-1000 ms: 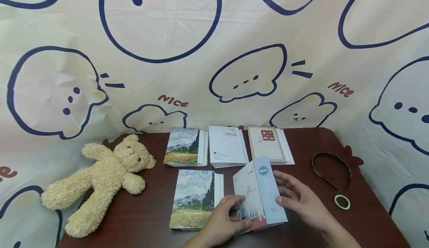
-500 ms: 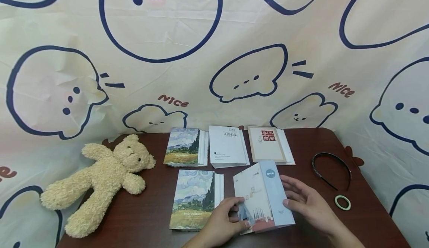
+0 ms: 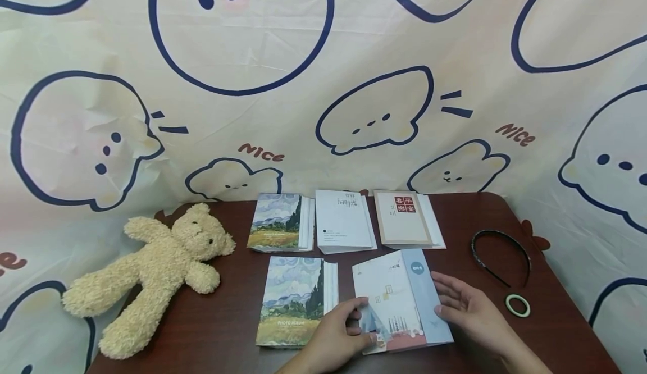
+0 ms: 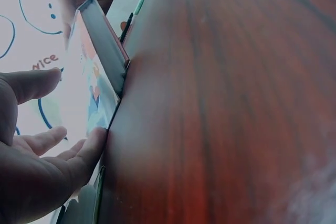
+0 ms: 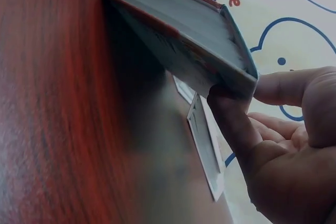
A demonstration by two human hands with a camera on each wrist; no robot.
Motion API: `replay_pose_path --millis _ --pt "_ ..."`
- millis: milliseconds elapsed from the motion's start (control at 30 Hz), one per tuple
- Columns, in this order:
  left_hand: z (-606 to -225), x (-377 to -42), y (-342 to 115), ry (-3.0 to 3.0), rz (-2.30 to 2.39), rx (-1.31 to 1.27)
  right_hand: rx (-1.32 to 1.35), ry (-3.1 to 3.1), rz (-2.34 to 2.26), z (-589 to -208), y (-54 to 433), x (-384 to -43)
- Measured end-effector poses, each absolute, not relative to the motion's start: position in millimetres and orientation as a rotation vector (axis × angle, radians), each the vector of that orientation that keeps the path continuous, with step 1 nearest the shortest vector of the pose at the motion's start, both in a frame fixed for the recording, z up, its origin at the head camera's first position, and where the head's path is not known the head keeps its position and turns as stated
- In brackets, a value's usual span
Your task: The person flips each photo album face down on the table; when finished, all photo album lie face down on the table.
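Note:
A photo album [image 3: 386,301] with a pale illustrated cover and blue spine is tilted, its left edge low at the table and its spine side raised. My right hand [image 3: 470,312] pinches the spine edge; in the right wrist view the thumb and fingers [image 5: 281,87] lie on either side of the corner. At the album's lower left, my left hand [image 3: 336,332] has its fingertips [image 4: 94,142] touching the edge, the other fingers spread loosely. Just left lies a landscape-painting album [image 3: 290,301], partly behind the left hand.
A back row holds another landscape album [image 3: 275,219], a white album [image 3: 343,219] and a beige album with red characters [image 3: 404,219]. A teddy bear [image 3: 167,273] lies left. Right are a black headband [image 3: 480,261] and a pale green ring [image 3: 518,305], on the brown table [image 3: 227,329].
The raised spine side of the album has come down to the right, so more of its cover faces up. My right hand moved rightward with it; the left hand stayed.

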State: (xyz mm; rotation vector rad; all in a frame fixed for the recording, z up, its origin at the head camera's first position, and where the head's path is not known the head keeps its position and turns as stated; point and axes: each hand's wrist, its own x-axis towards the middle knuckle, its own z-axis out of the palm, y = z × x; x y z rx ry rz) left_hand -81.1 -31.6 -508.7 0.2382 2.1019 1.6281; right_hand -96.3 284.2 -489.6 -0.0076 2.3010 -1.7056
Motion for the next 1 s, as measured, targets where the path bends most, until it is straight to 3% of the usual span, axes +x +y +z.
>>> replay_pose_path --millis 1000 --pt "-506.6 -81.2 -34.1 2.057 1.665 0.283 0.041 2.701 -1.08 -508.0 279.6 -98.3"
